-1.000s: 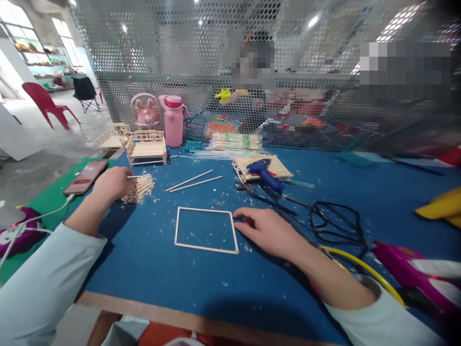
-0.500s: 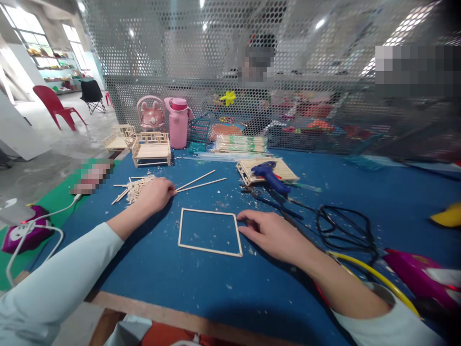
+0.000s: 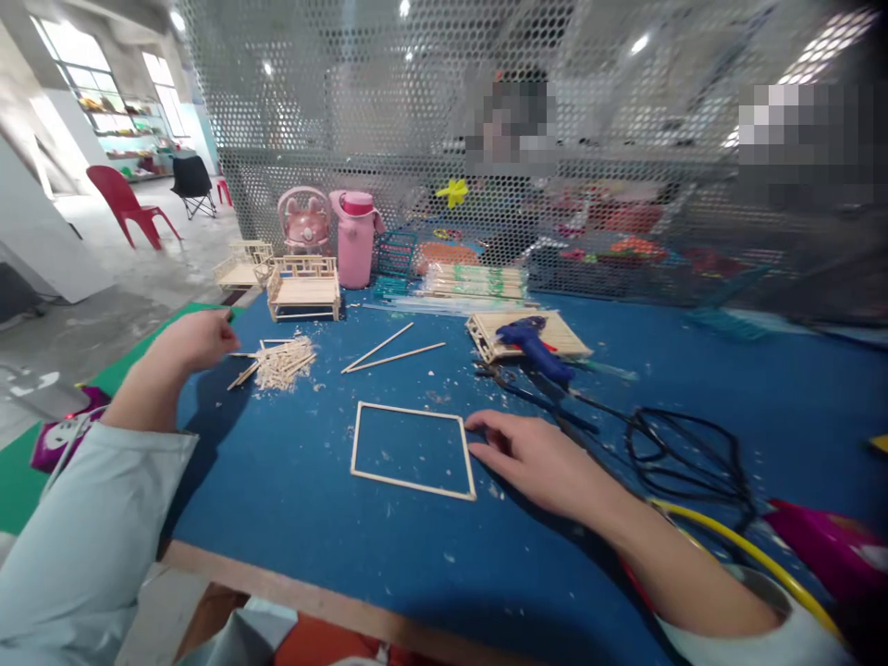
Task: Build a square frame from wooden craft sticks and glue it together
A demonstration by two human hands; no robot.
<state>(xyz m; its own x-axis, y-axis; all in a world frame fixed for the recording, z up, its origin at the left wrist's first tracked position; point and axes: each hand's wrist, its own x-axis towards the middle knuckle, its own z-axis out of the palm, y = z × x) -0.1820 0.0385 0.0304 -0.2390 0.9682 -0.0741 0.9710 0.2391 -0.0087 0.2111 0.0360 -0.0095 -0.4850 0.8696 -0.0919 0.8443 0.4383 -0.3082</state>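
A rectangular frame of thin sticks (image 3: 413, 487) is laid flat on the blue desk (image 3: 298, 536), midway between the near and far edges. All four sides are joined at the corners, and only bare desk is enclosed.

The right hand (image 3: 475, 437) is rested on the desk at the frame's right side. Its thumb and index finger are held a narrow gap apart, with nothing seen between them; the tips are placed at or just beside the stick, and contact cannot be told. The left hand (image 3: 226, 344) is held above the desk's left edge, to the left of a pile of short sticks (image 3: 286, 363). Its fingers are curled inward, and whether anything is gripped cannot be told.

Two long sticks (image 3: 395, 357) are set between the pile and the far edge, their left ends brought close together and their right ends spread. Toward the far edge, right of centre, a blue glue gun (image 3: 537, 351) is supported on a slatted stick panel (image 3: 569, 338). By the far left corner are placed a miniature stick bench (image 3: 303, 291) and a pink bottle (image 3: 355, 245); to their right, along the far edge, a packet of sticks (image 3: 475, 280) is laid. The far edge is backed by a perforated metal screen (image 3: 388, 111). Near the right edge, a purple device (image 3: 825, 550) is partly shown.
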